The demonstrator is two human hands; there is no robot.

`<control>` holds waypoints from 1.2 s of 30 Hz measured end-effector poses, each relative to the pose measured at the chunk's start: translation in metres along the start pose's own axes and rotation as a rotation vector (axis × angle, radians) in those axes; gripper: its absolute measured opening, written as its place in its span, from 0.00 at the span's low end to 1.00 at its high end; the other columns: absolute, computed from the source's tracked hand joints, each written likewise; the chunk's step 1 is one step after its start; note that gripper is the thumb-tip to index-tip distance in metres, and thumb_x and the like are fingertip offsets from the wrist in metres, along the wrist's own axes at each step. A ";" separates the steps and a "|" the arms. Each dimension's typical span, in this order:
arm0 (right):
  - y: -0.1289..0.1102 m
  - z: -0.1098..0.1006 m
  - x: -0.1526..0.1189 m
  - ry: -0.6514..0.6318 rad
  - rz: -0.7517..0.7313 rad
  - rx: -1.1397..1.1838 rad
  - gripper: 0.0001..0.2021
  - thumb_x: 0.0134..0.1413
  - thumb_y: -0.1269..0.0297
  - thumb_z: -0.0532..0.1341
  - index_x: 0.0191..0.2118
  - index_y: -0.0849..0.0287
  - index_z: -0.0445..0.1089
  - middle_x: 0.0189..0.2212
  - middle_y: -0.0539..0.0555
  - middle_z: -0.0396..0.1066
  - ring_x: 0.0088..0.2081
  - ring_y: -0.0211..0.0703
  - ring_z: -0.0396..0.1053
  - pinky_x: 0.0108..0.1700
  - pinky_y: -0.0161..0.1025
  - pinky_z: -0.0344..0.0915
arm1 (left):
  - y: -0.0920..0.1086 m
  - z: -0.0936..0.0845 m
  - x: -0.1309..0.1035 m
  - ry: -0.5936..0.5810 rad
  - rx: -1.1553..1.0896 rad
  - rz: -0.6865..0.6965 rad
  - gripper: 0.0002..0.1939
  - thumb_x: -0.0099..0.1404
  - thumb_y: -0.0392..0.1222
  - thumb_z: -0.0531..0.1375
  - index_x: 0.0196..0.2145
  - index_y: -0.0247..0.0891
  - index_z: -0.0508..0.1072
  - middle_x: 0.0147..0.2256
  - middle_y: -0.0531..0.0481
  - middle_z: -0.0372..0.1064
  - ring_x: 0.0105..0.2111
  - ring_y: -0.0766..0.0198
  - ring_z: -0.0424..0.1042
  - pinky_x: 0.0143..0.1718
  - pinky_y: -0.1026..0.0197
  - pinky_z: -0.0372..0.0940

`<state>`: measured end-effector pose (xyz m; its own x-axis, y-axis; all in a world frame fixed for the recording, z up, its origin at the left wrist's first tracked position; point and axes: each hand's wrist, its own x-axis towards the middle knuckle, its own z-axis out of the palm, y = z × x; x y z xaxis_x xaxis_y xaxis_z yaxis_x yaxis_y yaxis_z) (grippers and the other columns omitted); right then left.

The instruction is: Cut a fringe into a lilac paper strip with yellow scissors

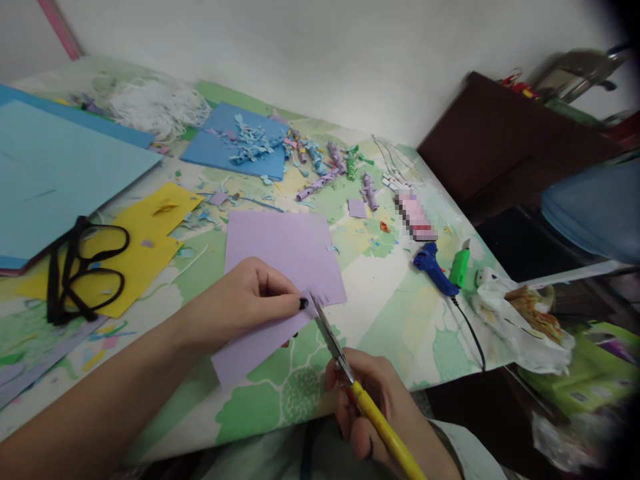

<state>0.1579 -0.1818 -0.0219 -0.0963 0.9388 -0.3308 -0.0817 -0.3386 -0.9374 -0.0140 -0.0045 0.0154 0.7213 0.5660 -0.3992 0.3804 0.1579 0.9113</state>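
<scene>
My left hand (257, 297) is closed in a pinch on a piece of light purple paper (245, 353) above the table's near side. A larger light purple sheet (275, 243) shows just beyond my fingers; whether the two are one sheet, I cannot tell. In my right hand (380, 407) is a pair of scissors (373, 407) with yellow handles and metal blades. The blade tips meet the purple paper's edge beside my left thumb. Short slits or small shapes mark the paper near the tips.
Black glasses (87, 273) lie on yellow paper (150, 230) at left, near light blue sheets (75, 173). Rolled paper tubes (336, 157) and blue scraps (250, 140) sit farther back. To the right are a blue glue gun (435, 267), a green cutter (459, 267) and a phone (416, 215).
</scene>
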 end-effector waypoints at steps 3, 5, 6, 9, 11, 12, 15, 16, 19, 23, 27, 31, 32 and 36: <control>-0.002 0.002 0.002 0.027 0.001 -0.016 0.36 0.36 0.32 0.66 0.40 0.60 0.63 0.23 0.44 0.55 0.21 0.33 0.51 0.22 0.33 0.48 | 0.000 0.000 0.000 0.000 0.016 0.013 0.15 0.56 0.47 0.58 0.17 0.36 0.71 0.15 0.57 0.54 0.17 0.71 0.52 0.19 0.66 0.48; -0.005 0.003 0.004 0.037 0.015 -0.044 0.35 0.35 0.32 0.66 0.37 0.60 0.63 0.22 0.43 0.53 0.21 0.33 0.50 0.21 0.33 0.47 | 0.000 0.000 0.000 0.001 0.014 0.007 0.15 0.56 0.47 0.58 0.17 0.36 0.70 0.15 0.58 0.54 0.17 0.71 0.52 0.18 0.66 0.48; -0.006 0.004 0.005 0.040 0.018 -0.062 0.35 0.35 0.32 0.66 0.36 0.60 0.63 0.21 0.43 0.52 0.20 0.33 0.49 0.21 0.33 0.46 | 0.000 -0.001 0.000 0.005 0.011 0.006 0.15 0.56 0.47 0.58 0.17 0.36 0.70 0.15 0.57 0.54 0.17 0.71 0.53 0.18 0.66 0.48; -0.010 0.006 0.008 0.046 0.016 -0.101 0.33 0.36 0.33 0.66 0.33 0.60 0.63 0.19 0.41 0.50 0.20 0.33 0.46 0.20 0.33 0.44 | 0.000 -0.001 -0.001 -0.001 0.012 0.001 0.14 0.56 0.47 0.58 0.18 0.37 0.71 0.16 0.56 0.57 0.17 0.69 0.55 0.18 0.66 0.50; -0.013 0.007 0.010 0.044 0.014 -0.105 0.30 0.37 0.36 0.68 0.32 0.59 0.62 0.18 0.41 0.49 0.20 0.32 0.46 0.20 0.33 0.43 | 0.001 -0.001 -0.001 -0.002 0.022 0.001 0.14 0.56 0.47 0.58 0.18 0.37 0.71 0.15 0.56 0.57 0.16 0.69 0.55 0.18 0.66 0.51; -0.013 0.007 0.010 0.041 0.017 -0.106 0.29 0.37 0.37 0.69 0.30 0.59 0.61 0.17 0.41 0.48 0.19 0.32 0.45 0.20 0.33 0.42 | 0.001 -0.001 -0.001 -0.002 0.031 0.002 0.14 0.56 0.47 0.58 0.17 0.37 0.71 0.15 0.56 0.57 0.16 0.69 0.55 0.18 0.66 0.51; -0.013 0.008 0.012 0.054 0.015 -0.114 0.27 0.37 0.43 0.71 0.24 0.56 0.57 0.17 0.40 0.44 0.19 0.31 0.43 0.19 0.33 0.41 | 0.000 -0.002 -0.001 0.009 0.060 0.009 0.15 0.56 0.46 0.58 0.17 0.37 0.71 0.16 0.56 0.58 0.17 0.70 0.56 0.18 0.66 0.51; -0.013 0.008 0.012 0.064 0.014 -0.114 0.27 0.37 0.44 0.72 0.23 0.56 0.56 0.16 0.40 0.44 0.19 0.31 0.43 0.19 0.32 0.41 | 0.000 -0.002 0.000 0.011 0.065 0.010 0.15 0.56 0.47 0.58 0.17 0.37 0.71 0.16 0.56 0.58 0.17 0.70 0.56 0.18 0.67 0.51; -0.011 0.008 0.013 0.087 0.002 -0.107 0.27 0.38 0.44 0.71 0.22 0.56 0.56 0.16 0.40 0.46 0.19 0.32 0.44 0.20 0.33 0.43 | 0.000 -0.002 0.000 0.009 0.067 0.010 0.15 0.57 0.47 0.57 0.18 0.36 0.72 0.16 0.56 0.60 0.17 0.70 0.57 0.19 0.66 0.51; -0.012 0.009 0.013 0.083 0.006 -0.067 0.27 0.36 0.44 0.72 0.22 0.56 0.57 0.15 0.40 0.47 0.18 0.32 0.47 0.20 0.33 0.45 | 0.000 -0.001 0.000 0.023 0.051 0.014 0.15 0.56 0.46 0.58 0.16 0.37 0.70 0.16 0.56 0.59 0.17 0.71 0.56 0.18 0.66 0.50; -0.014 0.009 0.014 0.075 0.026 -0.041 0.25 0.35 0.49 0.74 0.22 0.56 0.57 0.15 0.40 0.48 0.18 0.31 0.47 0.20 0.32 0.45 | 0.000 -0.001 0.000 0.023 0.039 0.004 0.13 0.55 0.45 0.58 0.17 0.37 0.70 0.16 0.57 0.58 0.17 0.70 0.56 0.18 0.66 0.50; -0.013 0.010 0.014 0.080 0.037 -0.034 0.25 0.35 0.50 0.74 0.22 0.57 0.58 0.16 0.41 0.49 0.18 0.31 0.48 0.19 0.32 0.46 | 0.000 0.000 0.001 0.028 0.028 0.002 0.14 0.55 0.45 0.59 0.17 0.37 0.71 0.15 0.57 0.58 0.16 0.70 0.56 0.17 0.66 0.50; -0.013 0.009 0.015 0.089 0.036 -0.051 0.25 0.35 0.49 0.74 0.22 0.57 0.58 0.16 0.41 0.48 0.18 0.31 0.47 0.19 0.32 0.46 | 0.000 0.000 0.001 0.032 0.018 0.000 0.13 0.55 0.45 0.59 0.17 0.37 0.71 0.15 0.56 0.59 0.16 0.70 0.56 0.17 0.66 0.50; -0.013 0.010 0.015 0.117 0.026 -0.087 0.28 0.33 0.42 0.72 0.21 0.56 0.58 0.16 0.40 0.45 0.18 0.32 0.43 0.19 0.32 0.43 | 0.000 -0.001 0.000 0.032 -0.025 0.005 0.12 0.54 0.45 0.60 0.17 0.38 0.74 0.16 0.55 0.65 0.16 0.69 0.59 0.17 0.67 0.52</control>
<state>0.1480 -0.1638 -0.0136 0.0199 0.9326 -0.3604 0.0059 -0.3606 -0.9327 -0.0141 -0.0038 0.0152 0.7043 0.5924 -0.3911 0.3616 0.1747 0.9158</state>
